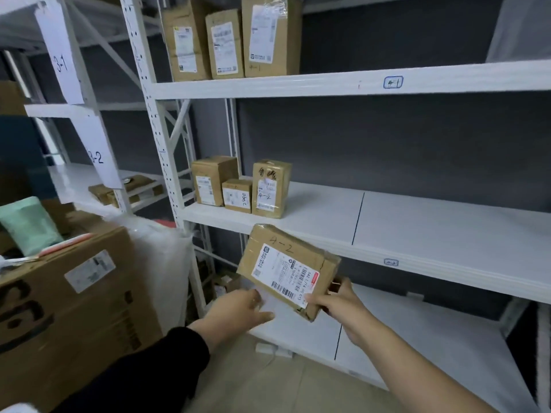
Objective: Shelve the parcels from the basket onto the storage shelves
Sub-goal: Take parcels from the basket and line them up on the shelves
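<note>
White steel shelving stands against a dark grey wall point(387, 138). The top shelf point(298, 84) has a blue "4-1" tag on its front edge and three tall parcels point(225, 43) upright at its left end. The middle shelf point(417, 228), tagged "4-2" on its front edge, carries three small parcels point(237, 195) side by side at its left end, the rightmost marked "4-2" by hand. The bottom shelf point(417, 338) lies below, over a beige floor point(268, 383). Further left is another rack with paper signs point(61, 55) reading "3-1" and "3-2". A big carton point(74, 293) sits at my lower left with a mint-green mailer point(26, 225) on top of it.

My parcel point(286, 263) is a flat brown cardboard box sealed with clear tape, with "4-2" written by hand near its top edge. Its white label point(284, 274) shows barcodes and a red strip. It hangs tilted in the air, just below and in front of the middle shelf's front edge, under the three small parcels.

My right hand point(337, 305) grips the parcel's lower right corner, thumb point(313, 299) on the label face and fingers curled behind. My left hand point(238, 308), in a black sleeve point(149, 368), reaches in just beside the parcel's lower left edge with loose fingers that hold nothing; I cannot tell whether it touches the box.
</note>
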